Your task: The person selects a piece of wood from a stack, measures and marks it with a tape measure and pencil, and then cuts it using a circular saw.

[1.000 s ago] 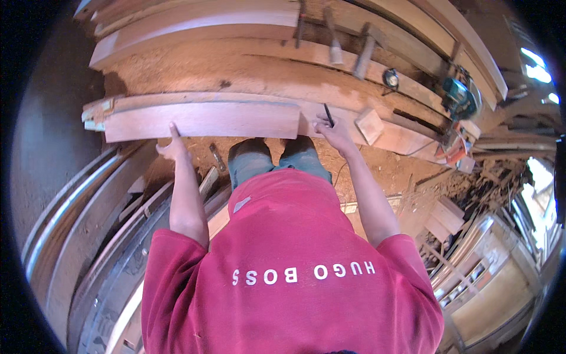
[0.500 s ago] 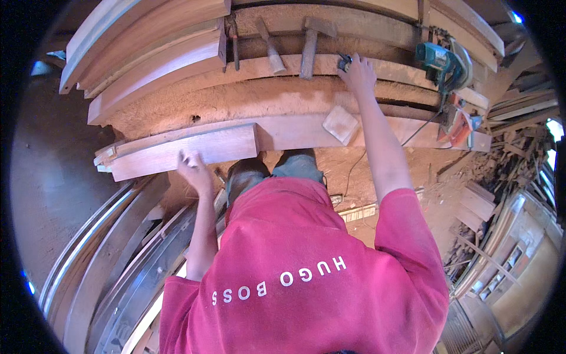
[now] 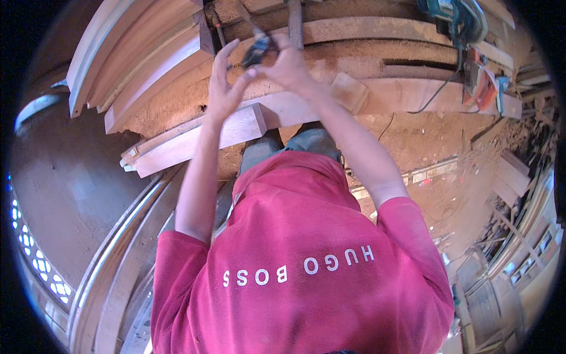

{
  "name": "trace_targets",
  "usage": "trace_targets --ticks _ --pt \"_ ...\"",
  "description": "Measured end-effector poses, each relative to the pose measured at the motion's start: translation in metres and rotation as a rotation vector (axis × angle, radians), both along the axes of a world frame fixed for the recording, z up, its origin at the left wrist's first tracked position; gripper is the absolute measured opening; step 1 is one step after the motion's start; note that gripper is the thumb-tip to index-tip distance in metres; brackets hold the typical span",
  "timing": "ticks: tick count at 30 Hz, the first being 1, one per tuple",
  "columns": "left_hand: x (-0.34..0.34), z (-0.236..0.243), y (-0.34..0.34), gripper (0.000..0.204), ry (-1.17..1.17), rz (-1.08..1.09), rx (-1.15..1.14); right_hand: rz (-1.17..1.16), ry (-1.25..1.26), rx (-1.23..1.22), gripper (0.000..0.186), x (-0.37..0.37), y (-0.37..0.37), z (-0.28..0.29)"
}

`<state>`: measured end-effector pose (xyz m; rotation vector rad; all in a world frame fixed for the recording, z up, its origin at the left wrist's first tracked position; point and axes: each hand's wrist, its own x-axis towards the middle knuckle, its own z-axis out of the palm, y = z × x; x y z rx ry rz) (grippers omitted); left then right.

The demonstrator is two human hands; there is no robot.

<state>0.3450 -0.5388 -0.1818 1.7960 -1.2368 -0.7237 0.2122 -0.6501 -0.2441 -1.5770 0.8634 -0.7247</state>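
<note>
My right hand [image 3: 289, 66] grips a small black object [image 3: 257, 52], compact like a tape measure; motion smears its details. Facing it from the left is my left hand [image 3: 227, 88], open with thumb and fingers spread, its thumb tip close to the right hand. Both hands are raised over the sawdust-covered bench. Below my left forearm lies a planed wooden beam [image 3: 239, 127] along the bench's near edge. A square wooden block [image 3: 349, 92] sits to the right, past my right wrist. Beyond the hands rest two hammers, the right one's handle [image 3: 295, 25] standing out.
Long thick planks [image 3: 150, 65] are stacked at the far left. A green power saw [image 3: 454, 20] stands at the far right, with an orange tool [image 3: 479, 79] nearer and a cable [image 3: 439, 101] trailing from there. Boards [image 3: 127, 236] lean at lower left; scrap wood lies at right.
My right hand has carried the small black object leftward from the right side of the bench. My left hand has risen off the beam and spread its fingers towards it. The view has shifted.
</note>
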Motion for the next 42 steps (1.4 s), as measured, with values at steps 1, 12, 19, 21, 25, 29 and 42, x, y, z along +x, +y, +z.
trace_targets --ticks 1,12,19,21,25,29,42 --pt "0.018 0.002 -0.009 0.061 0.123 -0.105 0.058 -0.02 -0.072 0.057 0.075 0.012 0.016 -0.006" --pt "0.119 -0.049 0.007 0.037 -0.09 -0.686 0.307 -0.398 -0.31 0.911 0.041 0.029 0.122 -0.016" --pt "0.132 -0.087 0.005 0.037 -0.379 -1.002 0.423 -0.594 0.326 0.49 0.045 -0.04 0.234 -0.073" --pt "0.124 -0.098 0.005 0.031 -0.495 -1.151 0.419 -0.546 0.435 0.475 0.047 -0.039 0.276 -0.075" --pt "0.108 -0.117 0.01 0.028 -0.611 -1.247 0.31 -0.631 0.53 0.562 0.05 -0.019 0.316 -0.083" --pt "0.101 -0.13 0.006 0.027 -0.64 -1.299 0.291 -0.644 0.545 0.6 0.05 -0.01 0.32 -0.083" --pt "0.089 -0.125 -0.022 0.03 -0.809 -1.29 0.403 -0.566 0.651 0.473 0.048 -0.007 0.298 -0.091"
